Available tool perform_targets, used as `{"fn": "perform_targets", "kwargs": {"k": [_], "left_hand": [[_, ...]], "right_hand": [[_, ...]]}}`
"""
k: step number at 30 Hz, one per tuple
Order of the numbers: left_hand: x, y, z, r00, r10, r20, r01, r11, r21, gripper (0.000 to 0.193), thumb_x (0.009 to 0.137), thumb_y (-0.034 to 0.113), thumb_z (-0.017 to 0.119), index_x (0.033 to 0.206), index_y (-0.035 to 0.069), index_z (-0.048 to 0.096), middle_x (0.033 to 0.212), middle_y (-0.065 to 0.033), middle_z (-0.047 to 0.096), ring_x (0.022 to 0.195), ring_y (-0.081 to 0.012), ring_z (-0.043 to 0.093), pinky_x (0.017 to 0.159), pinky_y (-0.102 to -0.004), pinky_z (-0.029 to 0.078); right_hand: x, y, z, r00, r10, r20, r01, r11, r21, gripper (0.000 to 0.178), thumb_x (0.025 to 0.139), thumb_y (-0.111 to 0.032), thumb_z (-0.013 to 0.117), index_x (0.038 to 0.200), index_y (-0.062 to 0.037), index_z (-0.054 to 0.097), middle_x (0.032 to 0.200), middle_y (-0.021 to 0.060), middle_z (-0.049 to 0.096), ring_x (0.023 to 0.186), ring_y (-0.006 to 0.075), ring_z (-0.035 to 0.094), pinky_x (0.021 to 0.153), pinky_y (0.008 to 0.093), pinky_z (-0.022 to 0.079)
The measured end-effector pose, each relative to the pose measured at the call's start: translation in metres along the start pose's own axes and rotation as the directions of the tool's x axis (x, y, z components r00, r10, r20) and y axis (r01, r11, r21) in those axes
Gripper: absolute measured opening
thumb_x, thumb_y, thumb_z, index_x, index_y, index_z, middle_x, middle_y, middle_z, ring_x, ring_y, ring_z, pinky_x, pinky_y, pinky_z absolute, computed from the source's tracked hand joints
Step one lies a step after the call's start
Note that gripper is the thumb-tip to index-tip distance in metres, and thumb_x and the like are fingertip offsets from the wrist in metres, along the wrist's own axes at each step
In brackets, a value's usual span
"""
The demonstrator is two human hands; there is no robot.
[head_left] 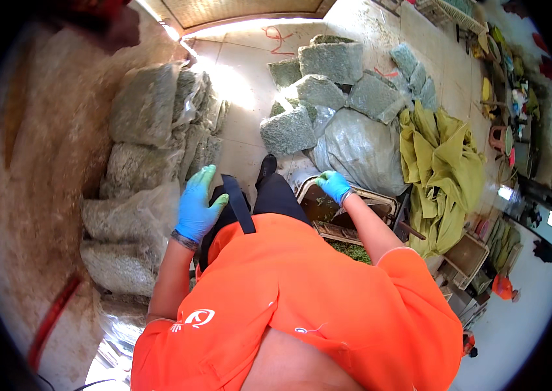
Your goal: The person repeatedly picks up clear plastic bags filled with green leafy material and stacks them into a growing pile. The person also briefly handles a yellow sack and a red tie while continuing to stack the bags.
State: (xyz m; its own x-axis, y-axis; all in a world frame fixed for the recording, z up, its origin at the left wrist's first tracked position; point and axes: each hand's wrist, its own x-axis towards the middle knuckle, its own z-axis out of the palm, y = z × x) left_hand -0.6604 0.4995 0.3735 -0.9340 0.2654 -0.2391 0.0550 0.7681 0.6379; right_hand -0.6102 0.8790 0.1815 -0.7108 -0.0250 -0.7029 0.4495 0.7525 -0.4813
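My left hand point(196, 207), in a blue glove with green-stained fingertips, is raised near my left thigh. Its fingers are stretched out and nothing is in it. In a matching glove, my right hand point(336, 187) is over the near-left part of a framed metal bin point(380, 197), its fingers loosely bent and no held thing visible. Whether it touches the rim I cannot tell. Green leafy bits point(349, 250) lie below the bin's near side. My dark-trousered legs stand between the bin and stacked clear plastic sacks point(134, 171) on the left.
Ahead lie several grey-green compressed blocks point(332, 62) and a large filled plastic sack point(361, 150). An olive tarp point(439, 169) is heaped to the right. A red bar point(54, 319) shows at lower left. People in orange point(504, 287) are far right.
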Motion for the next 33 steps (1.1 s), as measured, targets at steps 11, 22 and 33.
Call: {"fn": "perform_targets", "kwargs": {"k": [11, 22, 33], "left_hand": [[0.238, -0.088, 0.199, 0.86, -0.089, 0.502, -0.011, 0.981, 0.192, 0.069, 0.073, 0.031, 0.072, 0.13, 0.001, 0.046, 0.128, -0.0186, 0.05, 0.121, -0.0317, 0.046, 0.101, -0.0387, 0.038], [0.38, -0.23, 0.484, 0.88, -0.11, 0.462, -0.016, 0.965, 0.26, 0.085, 0.065, 0.042, 0.077, 0.132, 0.004, 0.041, 0.13, -0.0183, 0.048, 0.121, -0.0338, 0.044, 0.102, -0.0392, 0.036], [0.398, -0.266, 0.561, 0.914, -0.131, 0.384, 0.013, 0.956, 0.294, 0.059, 0.06, 0.039, 0.081, 0.1, 0.006, 0.054, 0.098, -0.0137, 0.056, 0.096, -0.0301, 0.056, 0.083, -0.0386, 0.047]], "right_hand": [[0.153, 0.091, 0.048, 0.825, 0.513, 0.236, -0.383, 0.201, 0.901, 0.035, 0.083, -0.039, 0.065, 0.098, -0.008, 0.06, 0.082, 0.0039, 0.058, 0.072, 0.0179, 0.058, 0.06, 0.0332, 0.049], [0.352, 0.205, 0.223, 0.509, 0.693, 0.51, -0.26, -0.44, 0.859, 0.088, 0.083, -0.071, 0.037, 0.138, -0.0039, 0.032, 0.142, 0.0144, 0.035, 0.123, 0.0338, 0.041, 0.101, 0.0515, 0.032], [0.441, 0.237, 0.288, 0.819, 0.563, 0.113, 0.303, -0.591, 0.748, 0.087, 0.08, -0.077, 0.027, 0.143, -0.0174, 0.031, 0.147, 0.0089, 0.029, 0.133, 0.0331, 0.027, 0.109, 0.0503, 0.023]]}}
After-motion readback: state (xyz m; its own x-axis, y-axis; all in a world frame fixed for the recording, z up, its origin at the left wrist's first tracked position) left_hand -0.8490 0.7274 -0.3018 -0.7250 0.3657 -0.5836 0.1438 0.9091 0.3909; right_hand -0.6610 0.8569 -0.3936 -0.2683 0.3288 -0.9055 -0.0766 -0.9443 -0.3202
